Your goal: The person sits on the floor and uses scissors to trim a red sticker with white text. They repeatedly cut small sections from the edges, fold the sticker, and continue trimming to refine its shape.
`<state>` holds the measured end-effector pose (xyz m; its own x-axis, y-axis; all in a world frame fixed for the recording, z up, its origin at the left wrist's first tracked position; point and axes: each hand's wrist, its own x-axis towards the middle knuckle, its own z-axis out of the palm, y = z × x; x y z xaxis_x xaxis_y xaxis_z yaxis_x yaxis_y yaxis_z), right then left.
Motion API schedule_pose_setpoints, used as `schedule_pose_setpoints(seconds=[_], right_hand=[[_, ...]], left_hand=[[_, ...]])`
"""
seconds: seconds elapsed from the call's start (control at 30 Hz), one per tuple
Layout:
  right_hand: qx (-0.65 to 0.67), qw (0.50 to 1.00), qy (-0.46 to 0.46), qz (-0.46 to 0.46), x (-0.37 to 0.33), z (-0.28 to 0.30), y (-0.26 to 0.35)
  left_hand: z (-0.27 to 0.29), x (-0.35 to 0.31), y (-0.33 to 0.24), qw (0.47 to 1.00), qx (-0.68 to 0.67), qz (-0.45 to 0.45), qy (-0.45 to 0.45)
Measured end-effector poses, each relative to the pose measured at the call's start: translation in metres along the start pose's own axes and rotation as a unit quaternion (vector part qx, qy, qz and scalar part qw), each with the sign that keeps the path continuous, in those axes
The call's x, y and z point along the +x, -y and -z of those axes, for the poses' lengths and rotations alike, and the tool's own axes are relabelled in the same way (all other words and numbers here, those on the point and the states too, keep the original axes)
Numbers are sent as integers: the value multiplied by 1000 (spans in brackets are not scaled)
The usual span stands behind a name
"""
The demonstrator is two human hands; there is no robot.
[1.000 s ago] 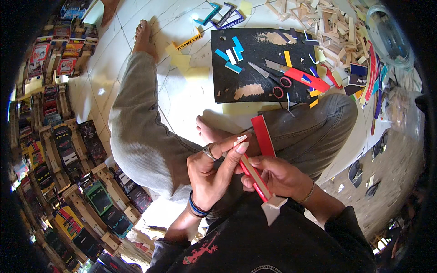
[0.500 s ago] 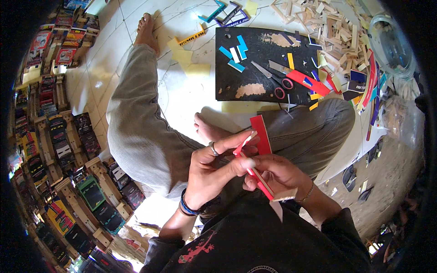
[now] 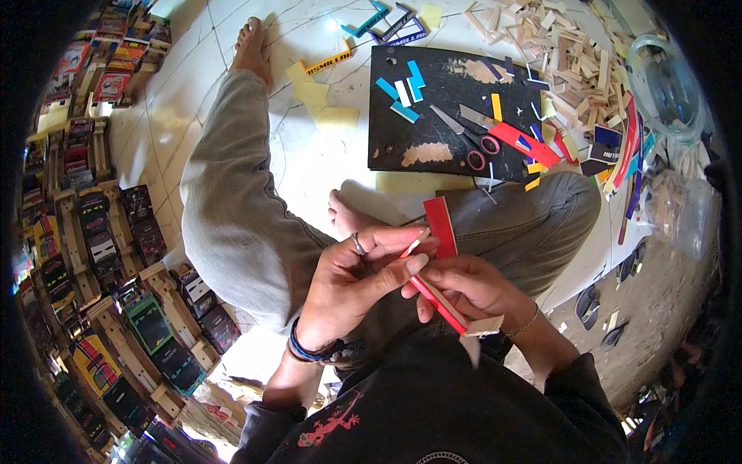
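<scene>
My left grip [image 3: 344, 282] pinches the red-edged strip [image 3: 442, 304] near its far end. Right grip [image 3: 477, 286] holds its middle, I judge for steadiness.

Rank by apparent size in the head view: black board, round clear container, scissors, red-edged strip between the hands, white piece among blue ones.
Black board
Round clear container
Scissors and red-edged strip: too alike to rank; strip nearer the camera
White piece
</scene>
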<state>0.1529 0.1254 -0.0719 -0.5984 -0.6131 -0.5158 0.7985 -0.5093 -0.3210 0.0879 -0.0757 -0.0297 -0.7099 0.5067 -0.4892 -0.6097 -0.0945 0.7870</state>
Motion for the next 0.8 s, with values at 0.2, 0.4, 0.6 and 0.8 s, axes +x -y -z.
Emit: schedule_pose_setpoints(seconds=[0.2,0.4,0.6,0.8], right_hand=[[-74,996,-52,-10,-13,-11,22],[-127,987,-89,41,-19,-24,32],[-247,964,-92,40,-23,-26,36],[-297,951,-71,41,-23,-21,41]], left_hand=[[3,-2,-2,999,-3,-39,33],[2,-3,2,955,240,-165,-51],[-2,-10,3,917,327,-210,-90],[-5,-8,1,902,342,-249,-92]])
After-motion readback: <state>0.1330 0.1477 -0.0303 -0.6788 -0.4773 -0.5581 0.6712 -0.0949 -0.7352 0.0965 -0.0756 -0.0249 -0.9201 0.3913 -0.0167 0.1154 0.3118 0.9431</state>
